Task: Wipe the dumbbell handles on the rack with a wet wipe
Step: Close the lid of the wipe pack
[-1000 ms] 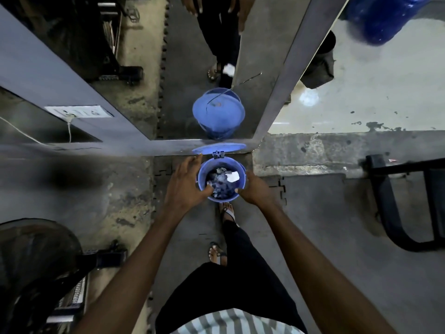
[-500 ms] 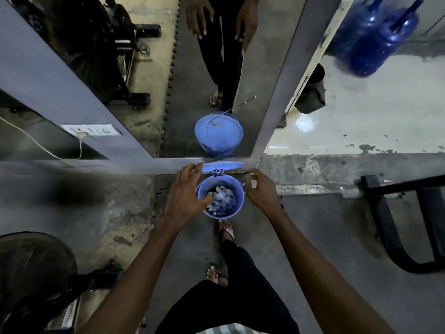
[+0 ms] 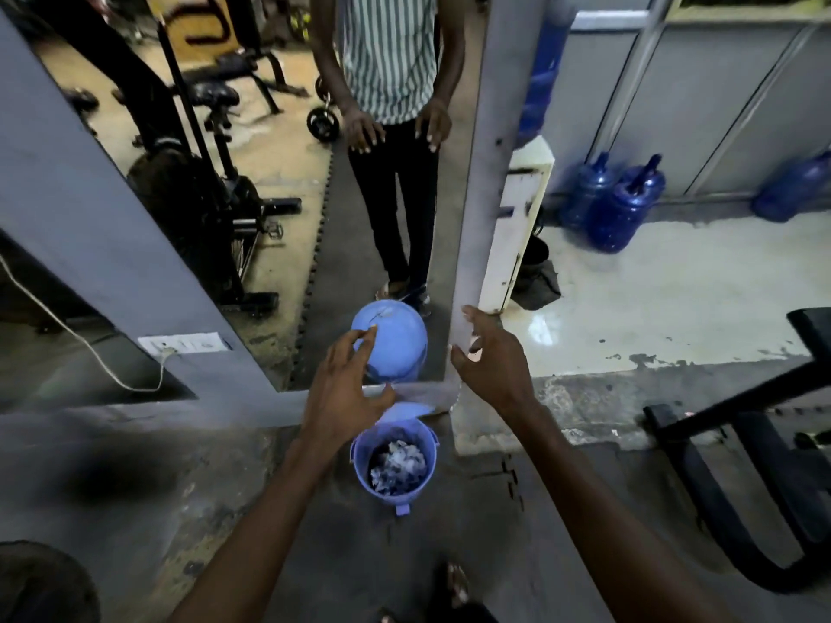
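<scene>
A small blue pedal bin [image 3: 359, 456] stands on the floor against a wall mirror [image 3: 279, 182], its lid up. Crumpled white wipes [image 3: 398, 465] fill it. My left hand [image 3: 344, 388] hovers above and left of the bin, fingers spread and relaxed, holding nothing. My right hand [image 3: 492, 361] is raised to the right of the bin near the mirror's frame, fingers loosely spread, also holding nothing. No dumbbells or rack show in this view.
The mirror reflects the bin, my standing body and an exercise bike. Blue water jugs [image 3: 616, 204] stand at the back right. A black metal frame [image 3: 737, 465] sits on the floor at the right. A wall socket with a cable [image 3: 182, 344] is at the left.
Both hands have lifted away from the bin's rim and spread apart. The white wipe seen at the bin's edge a second ago now lies inside. The view has tilted upward.
</scene>
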Demonstrator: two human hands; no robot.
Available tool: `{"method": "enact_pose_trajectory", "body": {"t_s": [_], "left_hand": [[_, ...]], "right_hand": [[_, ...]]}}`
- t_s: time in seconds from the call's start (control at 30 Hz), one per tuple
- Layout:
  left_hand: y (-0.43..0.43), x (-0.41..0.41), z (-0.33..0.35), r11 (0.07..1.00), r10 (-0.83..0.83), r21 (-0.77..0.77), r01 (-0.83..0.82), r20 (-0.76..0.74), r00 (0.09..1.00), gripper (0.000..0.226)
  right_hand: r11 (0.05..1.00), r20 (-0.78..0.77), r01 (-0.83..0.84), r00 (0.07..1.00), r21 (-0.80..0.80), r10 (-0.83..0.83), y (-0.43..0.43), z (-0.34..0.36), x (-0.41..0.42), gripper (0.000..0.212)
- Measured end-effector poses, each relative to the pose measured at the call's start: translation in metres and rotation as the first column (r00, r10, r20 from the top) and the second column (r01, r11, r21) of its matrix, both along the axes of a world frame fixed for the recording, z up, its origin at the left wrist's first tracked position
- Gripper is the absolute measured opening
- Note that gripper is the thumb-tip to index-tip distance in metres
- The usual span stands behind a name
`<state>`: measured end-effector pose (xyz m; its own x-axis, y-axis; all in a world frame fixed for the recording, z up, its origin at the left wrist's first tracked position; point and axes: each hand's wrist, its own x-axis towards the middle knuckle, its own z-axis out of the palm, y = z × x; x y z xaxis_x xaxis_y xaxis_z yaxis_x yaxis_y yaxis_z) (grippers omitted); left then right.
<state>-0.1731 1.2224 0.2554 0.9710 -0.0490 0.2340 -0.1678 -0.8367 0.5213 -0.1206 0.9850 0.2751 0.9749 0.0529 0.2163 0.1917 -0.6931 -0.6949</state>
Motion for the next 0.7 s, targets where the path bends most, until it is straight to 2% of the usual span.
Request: {"method": "enact_pose_trajectory", "body": {"t_s": [0.47, 0.57, 0.7], "left_hand": [[-0.092, -0.028, 0.121, 0.998, 0.022, 0.052, -0.033, 0.206, 0.978, 0.097], [-0.125, -0.048, 0.138, 0.997, 0.014, 0.071, -0.034, 0.255, 0.967, 0.096], [-0.182, -0.075, 0.152, 0.998, -0.010, 0.070, -0.007, 0.248, 0.969, 0.096]], "right_hand": [[0.999, 0.294, 0.016, 0.956, -0.046, -0.002, -0.101, 0.118, -0.031, 0.066], [0.998, 0.330, 0.018, 0.944, -0.057, 0.002, -0.131, 0.133, -0.047, 0.067], [0.999, 0.341, 0.037, 0.940, -0.029, -0.025, -0.186, 0.148, -0.081, 0.064]]}}
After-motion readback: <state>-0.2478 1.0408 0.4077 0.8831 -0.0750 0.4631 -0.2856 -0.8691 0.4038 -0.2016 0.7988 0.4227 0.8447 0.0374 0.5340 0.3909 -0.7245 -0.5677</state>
